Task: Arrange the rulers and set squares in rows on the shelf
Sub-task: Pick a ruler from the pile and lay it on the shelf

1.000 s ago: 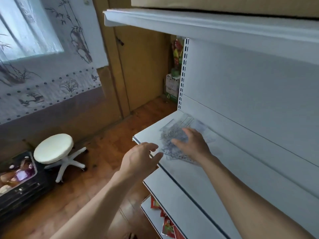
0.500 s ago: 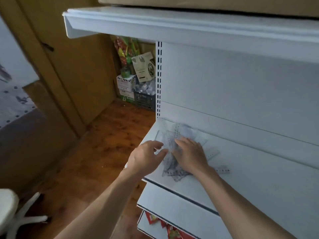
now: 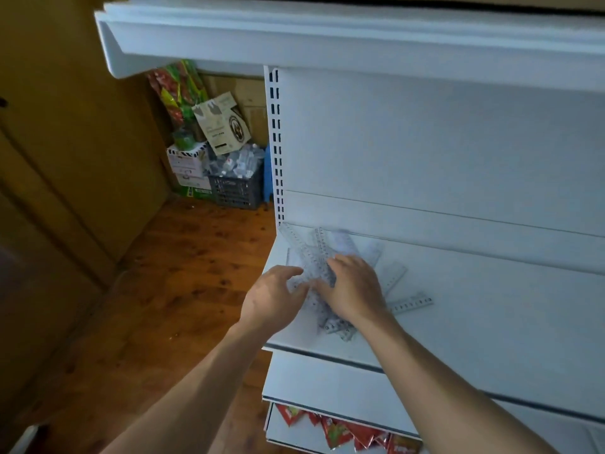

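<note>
A loose pile of clear plastic rulers and set squares lies fanned out at the left end of the white shelf. One ruler sticks out to the right of the pile, and another angles up beside it. My right hand rests palm-down on the middle of the pile and hides much of it. My left hand is at the pile's left edge, with thumb and fingers pinching a clear piece there.
An upper shelf overhangs close above. Below are a lower shelf and one with red snack packets. Left of the shelving are a wooden floor, a grey crate and stacked boxes.
My view swung right from the stool and wall toward the shelf. My left hand came in from the shelf edge onto the pile's left side; my right hand stayed on the pile.
</note>
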The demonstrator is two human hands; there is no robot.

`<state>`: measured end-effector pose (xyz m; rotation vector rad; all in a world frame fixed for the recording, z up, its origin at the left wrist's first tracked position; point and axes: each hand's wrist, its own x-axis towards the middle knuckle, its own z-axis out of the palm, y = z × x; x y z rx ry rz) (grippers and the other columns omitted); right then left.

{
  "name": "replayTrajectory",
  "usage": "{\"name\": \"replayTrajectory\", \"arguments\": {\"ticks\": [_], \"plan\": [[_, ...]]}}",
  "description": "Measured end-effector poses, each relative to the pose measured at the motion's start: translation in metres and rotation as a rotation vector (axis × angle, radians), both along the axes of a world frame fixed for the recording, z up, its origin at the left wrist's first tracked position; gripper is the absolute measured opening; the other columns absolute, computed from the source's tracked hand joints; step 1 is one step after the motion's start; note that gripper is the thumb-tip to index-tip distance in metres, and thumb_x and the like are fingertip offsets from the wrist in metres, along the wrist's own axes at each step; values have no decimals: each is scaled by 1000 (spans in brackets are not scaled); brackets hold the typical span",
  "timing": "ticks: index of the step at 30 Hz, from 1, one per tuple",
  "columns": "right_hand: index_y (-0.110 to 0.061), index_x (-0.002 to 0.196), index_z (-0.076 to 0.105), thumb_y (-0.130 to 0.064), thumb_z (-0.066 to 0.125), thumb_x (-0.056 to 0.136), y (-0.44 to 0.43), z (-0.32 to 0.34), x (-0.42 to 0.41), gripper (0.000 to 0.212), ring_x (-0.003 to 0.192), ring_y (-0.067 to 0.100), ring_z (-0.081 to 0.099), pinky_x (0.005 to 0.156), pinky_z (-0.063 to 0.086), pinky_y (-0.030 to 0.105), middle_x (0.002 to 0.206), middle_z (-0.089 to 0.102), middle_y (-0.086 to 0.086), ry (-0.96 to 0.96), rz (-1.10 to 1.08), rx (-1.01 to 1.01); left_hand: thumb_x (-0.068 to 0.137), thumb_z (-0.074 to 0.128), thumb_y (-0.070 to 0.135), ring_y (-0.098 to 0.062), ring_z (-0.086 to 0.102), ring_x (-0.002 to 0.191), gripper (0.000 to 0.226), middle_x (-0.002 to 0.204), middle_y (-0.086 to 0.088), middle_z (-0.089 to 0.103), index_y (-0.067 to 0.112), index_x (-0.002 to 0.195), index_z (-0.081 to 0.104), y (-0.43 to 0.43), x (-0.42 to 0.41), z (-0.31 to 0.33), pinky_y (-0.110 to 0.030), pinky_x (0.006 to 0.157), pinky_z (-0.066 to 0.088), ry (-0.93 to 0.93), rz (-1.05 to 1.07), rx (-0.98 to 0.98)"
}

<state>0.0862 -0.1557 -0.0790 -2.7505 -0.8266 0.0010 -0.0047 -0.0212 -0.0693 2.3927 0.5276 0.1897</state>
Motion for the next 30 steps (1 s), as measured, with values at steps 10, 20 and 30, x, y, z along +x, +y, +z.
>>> {"name": "replayTrajectory", "arguments": {"ticks": [10,20,30], "plan": [[-20,114,65,-28,64,87,-6,5,18,28,101,23,56,79,46,30,112,62,3,109,-224,201,91,55,49,-12,52,120,38,136,9,53,34,126,56,8,4,4,-31,92,47,0,-52,-44],[-26,83,71,-17,71,76,-49,25,30,12,86,10,66,74,46,22,87,72,-9,321,-533,716,91,55,49,-1,48,102,37,132,10,54,36,126,55,-2,19,8,-19,78,44,-30,-119,-189],[-23,87,72,-12,70,81,-133,46,-2,13,73,3,64,61,47,16,77,71,-10,509,-510,1241,87,67,36,-14,58,104,64,115,9,59,24,142,37,-57,45,27,-28,83,44,-110,-37,-909]]}}
